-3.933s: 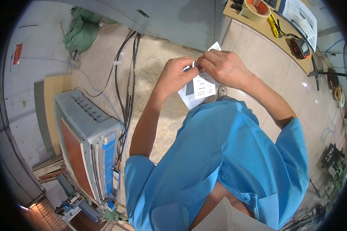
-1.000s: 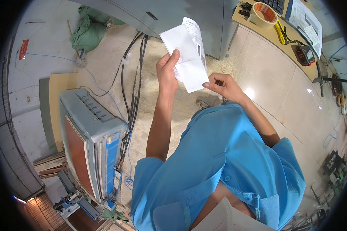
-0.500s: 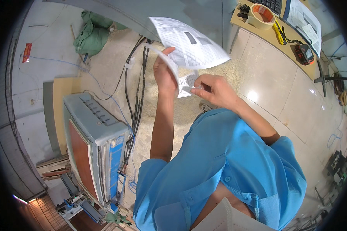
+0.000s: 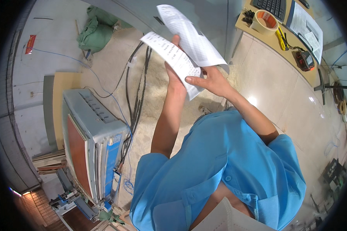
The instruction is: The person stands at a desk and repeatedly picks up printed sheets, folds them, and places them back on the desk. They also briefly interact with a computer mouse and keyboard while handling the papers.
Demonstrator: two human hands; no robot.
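A large printed sheet [image 4: 192,42] hangs curled in front of me, dense with small text. Nearer to me, a narrower printed paper strip [image 4: 167,53] bends across my left hand [image 4: 173,80]. That hand is closed around the papers; some of its fingers show between the two pieces and the rest are hidden. My right hand [image 4: 215,82] pinches the lower end of the strip, its thumb on top and its other fingers behind the paper. The sheet's lower right edge lies just above this hand.
At the upper right, a desk [image 4: 258,34] bears a tape roll [image 4: 265,21], a yellow cutter [image 4: 280,37], a tape measure [image 4: 304,60], a keyboard [image 4: 272,8] and a clipboard [image 4: 306,29]. A grey metal cabinet [image 4: 98,115] and black cables [image 4: 137,92] stand left. Green sacks [image 4: 94,34] lie beyond.
The strip has turned face-up toward me and spread out across my left hand. The large sheet has swung to a steeper slant. My right hand has shifted up onto the strip's lower end.
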